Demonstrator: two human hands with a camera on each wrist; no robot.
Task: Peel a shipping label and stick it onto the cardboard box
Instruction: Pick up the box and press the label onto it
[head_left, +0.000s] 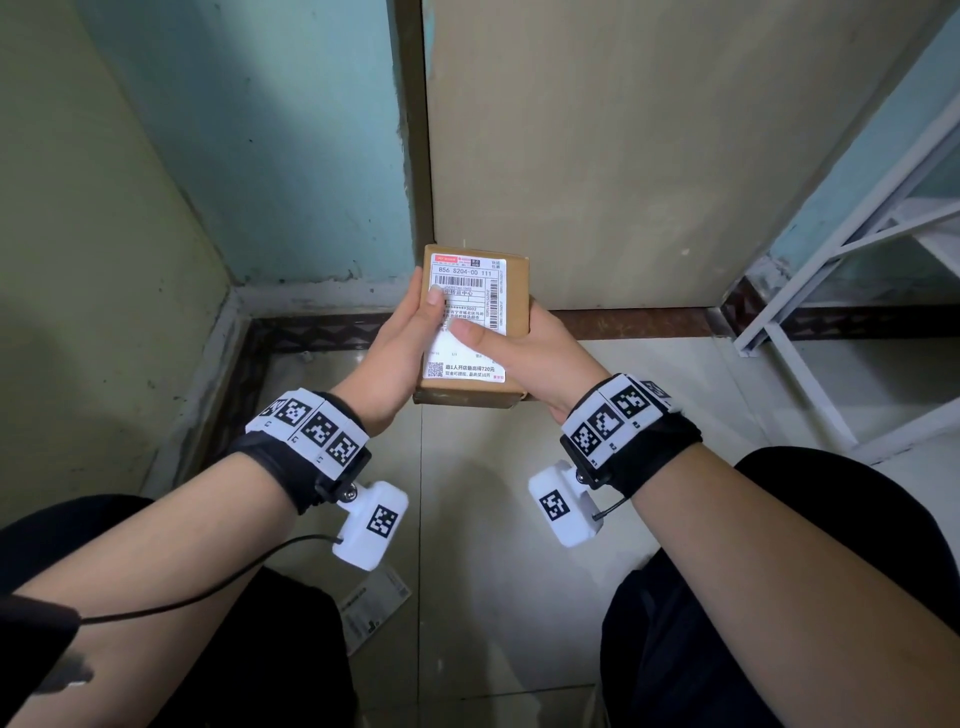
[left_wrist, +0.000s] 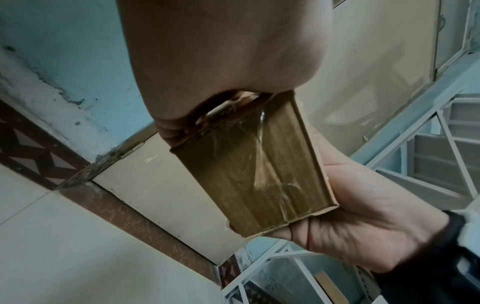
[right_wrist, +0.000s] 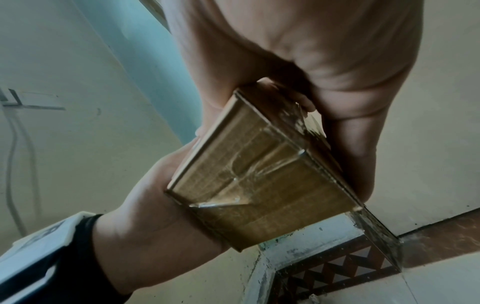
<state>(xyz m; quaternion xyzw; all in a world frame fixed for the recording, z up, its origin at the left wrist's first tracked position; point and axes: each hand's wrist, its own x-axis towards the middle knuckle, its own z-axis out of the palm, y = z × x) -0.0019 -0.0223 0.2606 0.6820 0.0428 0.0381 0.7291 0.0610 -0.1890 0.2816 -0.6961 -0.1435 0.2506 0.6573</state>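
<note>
In the head view I hold a small brown cardboard box (head_left: 517, 312) in front of me with both hands. A white shipping label (head_left: 467, 275) with barcodes lies flat on its top face and covers most of it. My left hand (head_left: 408, 335) grips the box's left side, its thumb pressing the label. From the right my right hand (head_left: 540, 353) grips the box and lays its thumb across the label's middle. The wrist views show the taped underside of the box (left_wrist: 249, 170) (right_wrist: 259, 185), with the fingers hidden behind it.
A printed paper sheet (head_left: 371, 605) lies on the tiled floor between my legs. A white metal rack (head_left: 841, 260) stands at the right. A beige door panel (head_left: 623, 156) and a green wall corner close the space ahead.
</note>
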